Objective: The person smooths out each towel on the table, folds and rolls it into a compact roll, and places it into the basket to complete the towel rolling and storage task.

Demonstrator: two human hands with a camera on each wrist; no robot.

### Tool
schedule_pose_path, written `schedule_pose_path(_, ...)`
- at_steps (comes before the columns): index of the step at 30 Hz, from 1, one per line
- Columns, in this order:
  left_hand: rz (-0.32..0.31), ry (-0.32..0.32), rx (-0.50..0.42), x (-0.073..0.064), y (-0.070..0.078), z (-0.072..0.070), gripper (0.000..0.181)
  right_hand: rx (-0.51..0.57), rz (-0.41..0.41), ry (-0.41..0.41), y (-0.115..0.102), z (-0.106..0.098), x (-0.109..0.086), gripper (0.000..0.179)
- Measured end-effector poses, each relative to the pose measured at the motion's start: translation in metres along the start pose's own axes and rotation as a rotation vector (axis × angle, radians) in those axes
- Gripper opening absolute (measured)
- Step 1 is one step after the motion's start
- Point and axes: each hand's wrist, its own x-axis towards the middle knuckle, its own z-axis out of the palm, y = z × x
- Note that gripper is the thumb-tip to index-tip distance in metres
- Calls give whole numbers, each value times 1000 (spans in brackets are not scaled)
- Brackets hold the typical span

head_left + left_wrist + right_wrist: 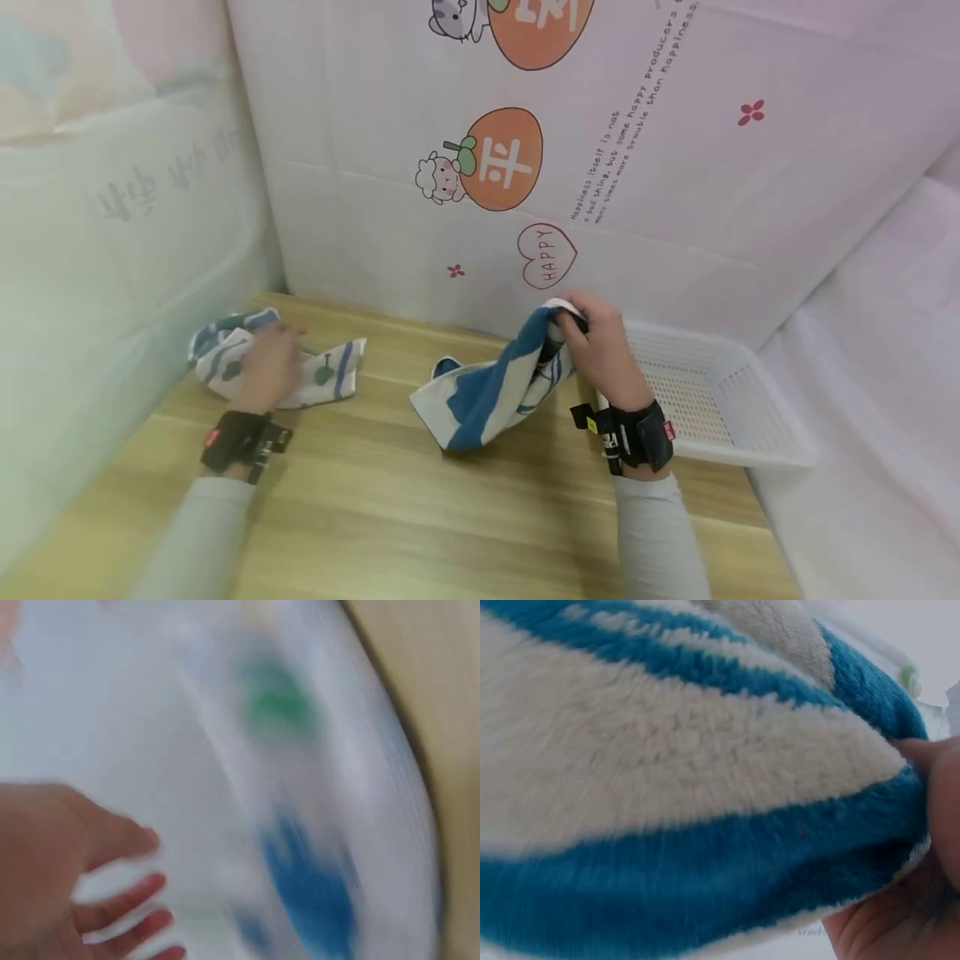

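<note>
My right hand (606,354) pinches the top edge of a blue and white towel (480,400), which hangs down to the left in loose folds. In the right wrist view, the fluffy striped towel (690,750) fills most of the picture, its edge between my thumb and fingers (870,930). Over a second towel, white with green and blue patterns (330,375), is my blurred left hand (272,362). The left wrist view shows that left hand (82,870) with fingers apart and nothing between them, beside the blurred patterned towel (300,787).
A white perforated plastic basket (780,433) stands at the right, behind my right wrist. The wooden tabletop (405,517) lies under both towels. White printed sheeting (360,208) walls the back, and plain sheeting rises at both sides.
</note>
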Motion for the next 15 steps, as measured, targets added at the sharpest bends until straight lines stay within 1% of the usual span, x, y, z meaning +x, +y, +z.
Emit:
schedule_pose_path(1, 51, -12, -58, 4, 17, 9, 36, -1, -11, -21, -3, 2, -2, 11)
schedule_pose_path(4, 192, -120, -264, 18, 78, 34, 44, 15, -59, -98, -11, 11, -8, 13)
schedule_pose_path(6, 297, -183, -405, 26, 119, 47, 51, 30, -72, -151, -15, 20, -13, 15)
schedule_pose_path(8, 423, -237, -562, 32, 154, 58, 55, 47, -74, -193, -16, 29, -18, 17)
schedule_pose_path(9, 487, -261, -628, 33, 168, 63, 56, 52, -76, -207, -15, 33, -21, 17)
schedule_pose_path(10, 542, -285, -699, 34, 179, 67, 55, 54, -78, -214, -14, 37, -24, 17)
schedule_pose_path(11, 579, -316, -763, 34, 187, 71, 52, 54, -74, -221, -13, 40, -27, 17)
schedule_pose_path(12, 600, -355, -818, 32, 193, 74, 48, 53, -69, -224, -11, 42, -31, 17)
schedule_pose_path(13, 607, -384, -850, 29, 197, 77, 42, 52, -64, -228, -9, 44, -36, 17)
schedule_pose_path(15, 582, -432, -873, 21, 198, 81, 25, 41, -44, -228, -1, 44, -46, 18)
